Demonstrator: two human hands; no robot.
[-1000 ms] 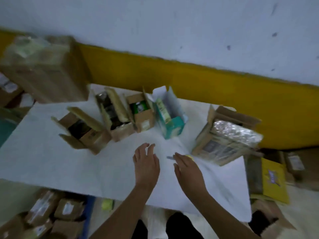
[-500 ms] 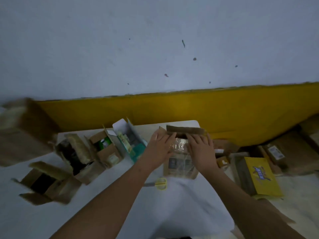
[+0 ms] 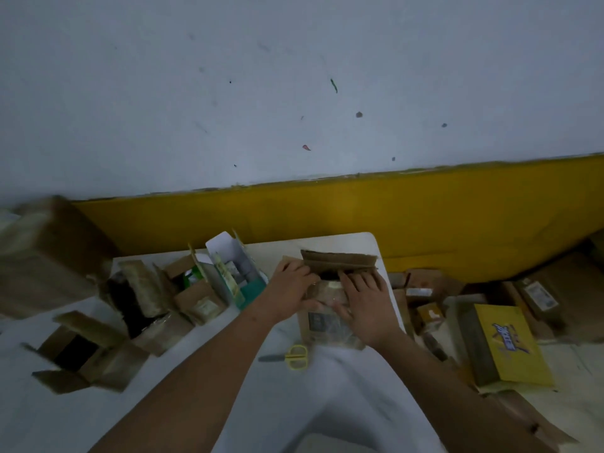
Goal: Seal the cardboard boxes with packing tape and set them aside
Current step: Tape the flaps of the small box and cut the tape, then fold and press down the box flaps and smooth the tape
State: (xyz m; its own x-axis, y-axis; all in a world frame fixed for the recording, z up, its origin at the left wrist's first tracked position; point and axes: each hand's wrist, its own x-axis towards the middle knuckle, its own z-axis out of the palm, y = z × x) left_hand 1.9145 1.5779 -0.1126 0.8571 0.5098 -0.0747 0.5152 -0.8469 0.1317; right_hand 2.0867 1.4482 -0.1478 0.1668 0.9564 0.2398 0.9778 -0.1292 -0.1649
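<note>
Here, the left fingers (image 3: 304, 277) are seen bent over the near left flap of the cardboard box (image 3: 327, 325), gripping it; the right fingers (image 3: 354, 282) are laid fairly straight and spread across the glossy top, pressing down, with nothing pinched. The left hand (image 3: 291, 286) and right hand (image 3: 367, 305) are thus set on either side of the opening; the rear flap (image 3: 338, 259) is left standing upright behind them, and a dark gap is shown beneath it.

The box is placed at the far right end of the white table (image 3: 343, 403), close to the yellow-banded wall; the yellow scissors (image 3: 295, 356) are lying just in front of it. Further open boxes (image 3: 88, 351) and a teal and white carton (image 3: 235, 276) are ranged to the left; a yellow package (image 3: 510, 344) is seen on the floor to the right.

The step in hand is judged to be the folding shut of the flaps; it would be done best if the side flaps were pressed flat first, the rear flap brought down over them, and the seam held level by one palm while the tape is fetched; no tape roll can be made out, so it must be located before pressure is released.
</note>
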